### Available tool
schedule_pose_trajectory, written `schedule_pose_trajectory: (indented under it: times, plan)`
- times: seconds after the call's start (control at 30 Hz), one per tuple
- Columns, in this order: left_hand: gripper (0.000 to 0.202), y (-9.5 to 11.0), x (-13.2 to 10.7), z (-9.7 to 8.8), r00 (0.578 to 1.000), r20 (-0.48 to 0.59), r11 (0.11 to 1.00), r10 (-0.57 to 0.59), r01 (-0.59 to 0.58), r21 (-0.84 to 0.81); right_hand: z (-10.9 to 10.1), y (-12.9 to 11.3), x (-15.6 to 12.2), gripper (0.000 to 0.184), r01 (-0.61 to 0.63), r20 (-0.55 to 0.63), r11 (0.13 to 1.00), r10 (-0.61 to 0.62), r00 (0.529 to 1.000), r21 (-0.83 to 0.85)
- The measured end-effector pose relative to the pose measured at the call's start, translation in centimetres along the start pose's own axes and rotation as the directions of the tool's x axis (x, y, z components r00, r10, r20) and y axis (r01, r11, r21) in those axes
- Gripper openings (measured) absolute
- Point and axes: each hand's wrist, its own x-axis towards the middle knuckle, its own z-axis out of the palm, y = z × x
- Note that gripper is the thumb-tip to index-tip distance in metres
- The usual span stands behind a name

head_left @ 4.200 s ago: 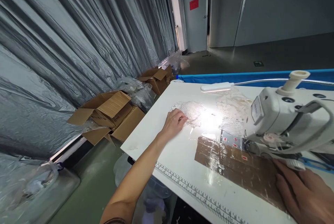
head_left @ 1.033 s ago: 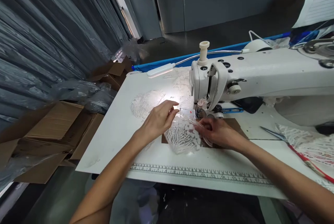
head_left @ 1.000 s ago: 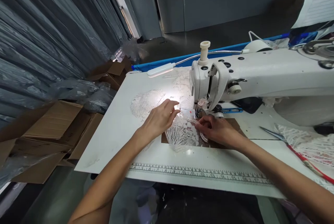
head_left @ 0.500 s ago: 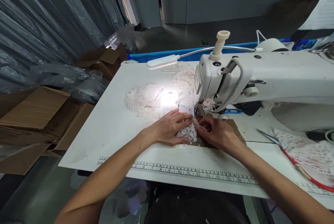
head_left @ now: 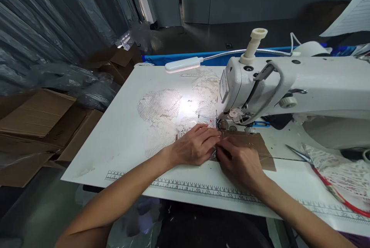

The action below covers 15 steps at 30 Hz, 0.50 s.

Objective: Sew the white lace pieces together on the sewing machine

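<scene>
Left hand, fingers together, lay over lace while the right hand, its hold hidden, had moved closer, seemingly steadying the work together.

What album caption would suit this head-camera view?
Left hand and right hand, close together at a white sewing machine, with pale lace spread nearby.

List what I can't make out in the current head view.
All in the head view:
Lace: partly hidden by the left hand.
What the right hand grips: hidden by its own curled fingers.
Brown sheet: partly covered by both hands.
Paper: cut off by the right edge, writing too small.
Sewing machine: cut off, right edge.
</scene>
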Motion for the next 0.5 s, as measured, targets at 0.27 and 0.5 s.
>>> schedule_pose_trajectory:
  times: [0.27, 0.5]
  plan:
    - [0.017, -0.4, -0.4, 0.5, 0.998, 0.055, 1.000, -0.016, 0.016, 0.000, -2.5, 4.1, 2.5, 0.028, 0.023, 0.161, 0.956, -0.073, 0.984, 0.294]
    - [0.015, -0.7, -0.4, 0.7, 1.000, -0.006, 1.000, -0.013, 0.013, -0.014, -0.7, 4.9, 2.3, 0.032, 0.186, 0.027, 0.973, -0.192, 0.981, 0.135]
